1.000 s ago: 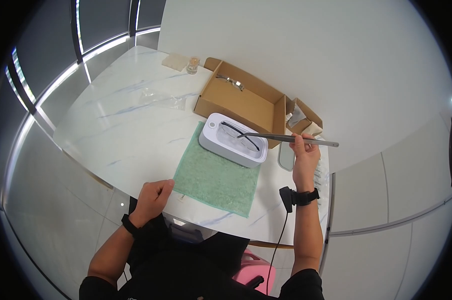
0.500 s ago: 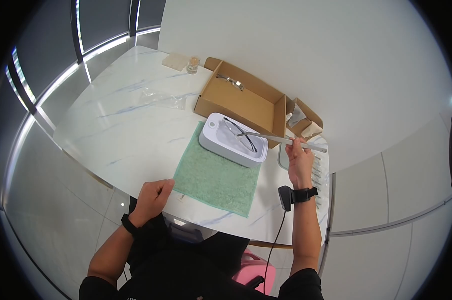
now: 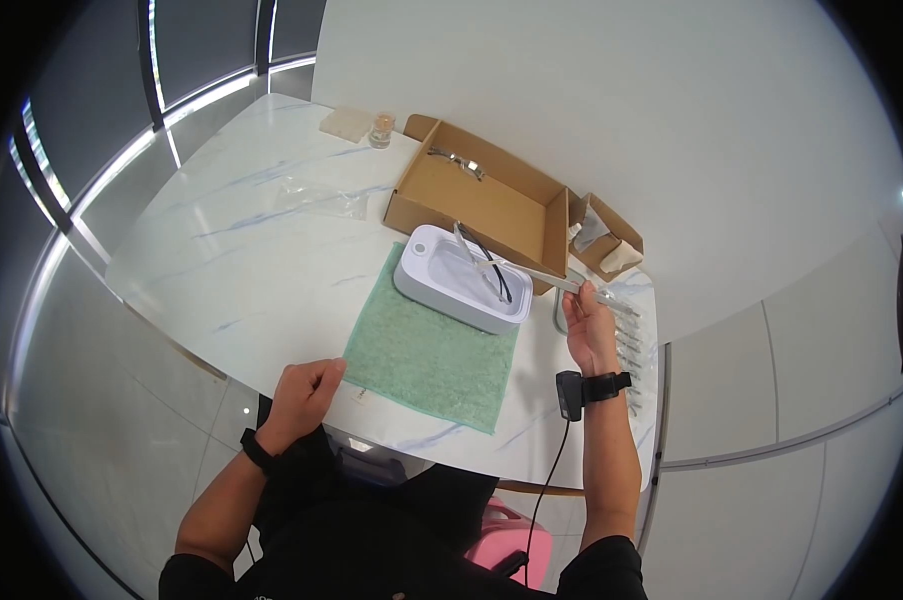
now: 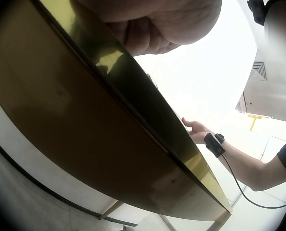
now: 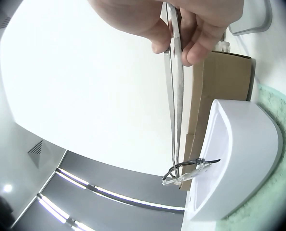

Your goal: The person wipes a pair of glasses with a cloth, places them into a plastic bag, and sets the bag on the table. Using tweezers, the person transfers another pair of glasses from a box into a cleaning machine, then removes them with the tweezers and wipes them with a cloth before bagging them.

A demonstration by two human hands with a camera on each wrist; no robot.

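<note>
My right hand (image 3: 592, 328) pinches long bent-tip metal tweezers (image 5: 178, 91) between thumb and fingers. The tweezers' tips meet a pair of glasses (image 5: 195, 166) with clear lenses and dark temples. In the head view the glasses stand tilted over the basin of a white ultrasonic cleaner (image 3: 460, 303), one end rising past its back rim. Under the cleaner lies a green towel (image 3: 427, 370). My left hand (image 3: 307, 395) rests at the table's front edge beside the towel's left corner, fingers loosely curled and holding nothing.
Behind the cleaner stands an open cardboard box (image 3: 497, 205) with a metal-banded watch (image 3: 462, 163) inside. A smaller box (image 3: 607, 240) adjoins it on the right. Left lie a clear plastic bag (image 3: 322, 198) and a small glass jar (image 3: 382, 130). Several small clear packets (image 3: 628, 350) line the right edge.
My right hand has moved slightly left and turned the tweezers. The glasses have swung from lying along the basin to a steeper, raised tilt. My left hand stays still.
</note>
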